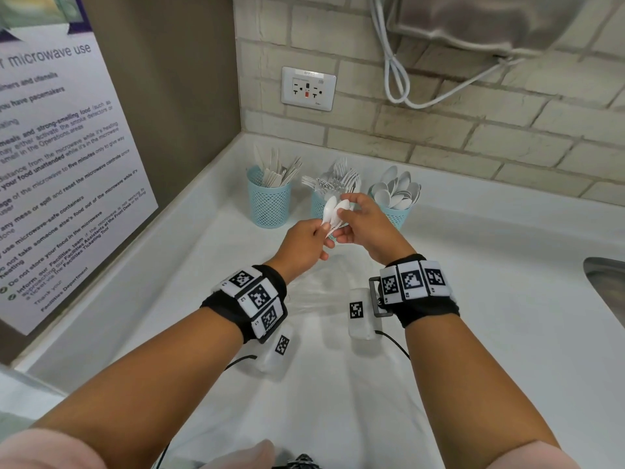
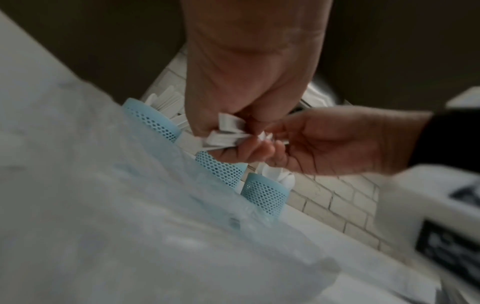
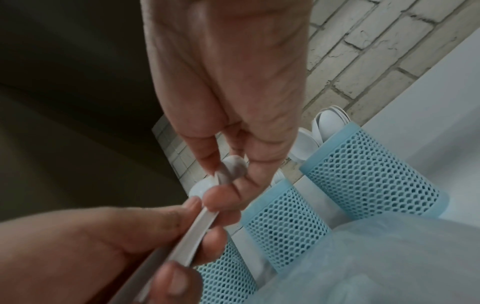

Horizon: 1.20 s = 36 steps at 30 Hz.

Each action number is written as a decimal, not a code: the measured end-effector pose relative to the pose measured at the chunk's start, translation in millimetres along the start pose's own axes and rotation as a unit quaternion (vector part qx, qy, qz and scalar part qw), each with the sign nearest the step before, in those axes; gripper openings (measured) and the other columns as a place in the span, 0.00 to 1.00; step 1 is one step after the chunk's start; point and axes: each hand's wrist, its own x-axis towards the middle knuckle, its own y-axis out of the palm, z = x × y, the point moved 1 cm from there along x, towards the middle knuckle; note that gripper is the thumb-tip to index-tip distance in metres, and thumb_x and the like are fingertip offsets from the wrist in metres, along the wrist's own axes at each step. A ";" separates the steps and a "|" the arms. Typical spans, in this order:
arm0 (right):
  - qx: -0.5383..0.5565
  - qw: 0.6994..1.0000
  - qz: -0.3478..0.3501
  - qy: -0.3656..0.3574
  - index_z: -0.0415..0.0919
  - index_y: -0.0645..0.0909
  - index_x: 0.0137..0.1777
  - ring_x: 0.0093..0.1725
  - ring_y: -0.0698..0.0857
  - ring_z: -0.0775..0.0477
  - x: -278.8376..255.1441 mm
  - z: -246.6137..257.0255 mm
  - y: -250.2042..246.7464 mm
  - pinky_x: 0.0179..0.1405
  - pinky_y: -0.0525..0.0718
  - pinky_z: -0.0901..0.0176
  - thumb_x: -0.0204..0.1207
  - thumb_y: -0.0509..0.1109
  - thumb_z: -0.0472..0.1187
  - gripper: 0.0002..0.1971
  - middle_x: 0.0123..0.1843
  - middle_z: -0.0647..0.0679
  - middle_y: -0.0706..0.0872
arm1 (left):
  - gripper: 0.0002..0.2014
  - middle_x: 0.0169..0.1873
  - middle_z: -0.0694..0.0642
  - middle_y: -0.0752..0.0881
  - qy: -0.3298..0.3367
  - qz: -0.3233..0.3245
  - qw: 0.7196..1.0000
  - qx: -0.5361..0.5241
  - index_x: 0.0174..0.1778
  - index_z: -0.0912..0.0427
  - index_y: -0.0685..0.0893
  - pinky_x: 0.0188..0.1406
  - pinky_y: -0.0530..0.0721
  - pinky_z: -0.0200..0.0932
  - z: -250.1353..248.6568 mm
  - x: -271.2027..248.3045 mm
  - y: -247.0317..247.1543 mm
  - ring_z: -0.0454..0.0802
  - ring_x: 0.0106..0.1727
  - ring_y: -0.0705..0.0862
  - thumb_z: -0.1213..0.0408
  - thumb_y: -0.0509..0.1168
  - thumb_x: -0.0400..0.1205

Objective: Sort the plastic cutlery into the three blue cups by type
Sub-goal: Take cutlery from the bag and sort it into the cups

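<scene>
Three blue mesh cups stand at the back of the white counter (image 1: 473, 299). The left cup (image 1: 269, 201) holds knives, the middle cup (image 1: 318, 206) forks, the right cup (image 1: 399, 216) spoons. In front of the middle cup, my left hand (image 1: 316, 235) grips the handles of a small bunch of white plastic spoons (image 1: 333, 208). My right hand (image 1: 346, 216) pinches the bowl end of the bunch from the right. The left wrist view shows the fanned handles (image 2: 228, 135) in my left hand (image 2: 233, 123). The right wrist view shows my right hand (image 3: 228, 170) on a spoon bowl (image 3: 235, 165).
A crumpled clear plastic bag (image 1: 314, 286) lies on the counter under my wrists. A steel sink (image 1: 605, 286) opens at the right edge. A power outlet (image 1: 308, 88) and a white cable (image 1: 395, 79) are on the brick wall. A microwave notice (image 1: 61, 164) covers the left wall.
</scene>
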 end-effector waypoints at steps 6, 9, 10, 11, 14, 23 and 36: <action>-0.034 0.999 0.003 -0.019 0.43 0.67 0.64 0.29 0.80 0.52 -2.5 0.6 3.3 0.28 0.82 0.65 0.81 0.65 0.44 0.15 0.36 0.44 0.82 | 0.17 0.47 0.65 0.85 0.088 0.008 0.979 0.182 0.53 0.68 0.80 0.51 0.79 0.51 -1.5 -4.3 7.8 0.59 0.48 0.82 0.62 0.48 0.89; -0.066 0.997 -0.023 -0.026 0.42 0.69 0.64 0.28 0.79 0.51 -0.4 -0.4 0.1 0.23 0.80 0.68 0.81 0.60 0.33 0.13 0.37 0.43 0.80 | 0.18 0.46 0.64 0.84 0.090 0.024 0.977 0.191 0.52 0.67 0.80 0.49 0.76 0.48 -5.1 -2.9 8.2 0.57 0.47 0.80 0.60 0.47 0.89; -0.069 0.996 -0.045 -0.021 0.41 0.70 0.63 0.27 0.79 0.51 1.4 -0.8 -3.5 0.21 0.79 0.68 0.80 0.57 0.29 0.14 0.39 0.43 0.80 | 0.19 0.42 0.63 0.83 0.088 0.028 0.978 0.189 0.48 0.66 0.79 0.45 0.74 0.46 -5.0 -1.9 7.6 0.56 0.44 0.78 0.58 0.48 0.89; -0.063 0.995 -0.071 -0.015 0.41 0.71 0.63 0.27 0.79 0.50 3.2 -0.9 -7.5 0.20 0.78 0.68 0.79 0.54 0.28 0.15 0.41 0.43 0.80 | 0.19 0.39 0.61 0.81 0.087 0.032 0.979 0.184 0.45 0.66 0.78 0.42 0.72 0.45 -4.6 -1.2 6.6 0.55 0.41 0.76 0.56 0.48 0.89; -0.027 0.994 -0.102 -0.013 0.43 0.69 0.60 0.26 0.80 0.50 4.5 0.5 -13.5 0.18 0.77 0.67 0.81 0.54 0.32 0.11 0.43 0.40 0.80 | 0.22 0.36 0.57 0.79 0.091 0.035 0.978 0.184 0.47 0.68 0.80 0.39 0.70 0.44 -3.7 1.3 4.5 0.53 0.39 0.75 0.53 0.49 0.88; -0.039 0.965 -0.246 -0.082 0.39 0.67 0.63 0.30 0.83 0.47 19.0 36.9 -57.0 0.19 0.80 0.65 0.81 0.57 0.30 0.13 0.47 0.39 0.81 | 0.21 0.35 0.49 0.78 0.065 0.015 0.995 0.078 0.57 0.66 0.83 0.39 0.72 0.42 -7.8 9.6 -4.1 0.45 0.36 0.74 0.53 0.52 0.87; -0.285 0.865 -0.346 -0.225 0.34 0.71 0.63 0.41 0.77 0.44 41.8 36.4 -101.8 0.37 0.68 0.60 0.79 0.51 0.29 0.16 0.44 0.41 0.78 | 0.20 0.58 0.59 0.77 -0.071 -0.194 0.975 0.081 0.62 0.64 0.71 0.56 0.79 0.46 16.1 38.4 -38.3 0.56 0.57 0.78 0.66 0.68 0.76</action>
